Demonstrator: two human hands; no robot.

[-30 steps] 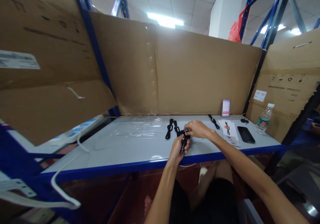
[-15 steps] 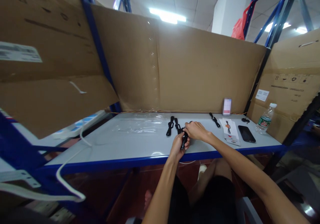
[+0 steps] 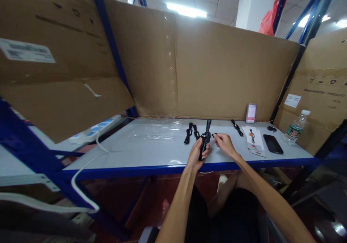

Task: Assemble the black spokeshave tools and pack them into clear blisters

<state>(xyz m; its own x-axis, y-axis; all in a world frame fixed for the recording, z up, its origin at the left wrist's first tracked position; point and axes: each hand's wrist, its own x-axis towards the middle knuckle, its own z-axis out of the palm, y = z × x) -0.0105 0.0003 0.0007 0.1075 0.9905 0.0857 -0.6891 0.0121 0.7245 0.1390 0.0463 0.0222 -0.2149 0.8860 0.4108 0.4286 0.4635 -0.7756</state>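
My left hand (image 3: pixel 195 155) is closed around the lower handle of a black spokeshave (image 3: pixel 208 126), held upright above the table's front part. Just to its right, my right hand (image 3: pixel 224 144) pinches a small black part (image 3: pixel 213 135), apart from the spokeshave; it looks like a screw or knob, too small to be sure. Left of the held tool lie a black spokeshave (image 3: pixel 187 137) and another one (image 3: pixel 195 128), the latter partly hidden by my left hand. One more black spokeshave (image 3: pixel 237 128) rests farther right.
Printed cards (image 3: pixel 256 143), a black phone (image 3: pixel 273 144), a small dark item (image 3: pixel 271 128) and a plastic bottle (image 3: pixel 294 131) occupy the table's right side. A lit phone (image 3: pixel 251 114) leans at the back. Clear plastic (image 3: pixel 162 132) lies left. Cardboard walls (image 3: pixel 230 69) enclose the table.
My right hand has come away from the spokeshave to the right, with a small black part between its fingers. The spokeshave now stands more upright in my left hand. The view has shifted slightly.
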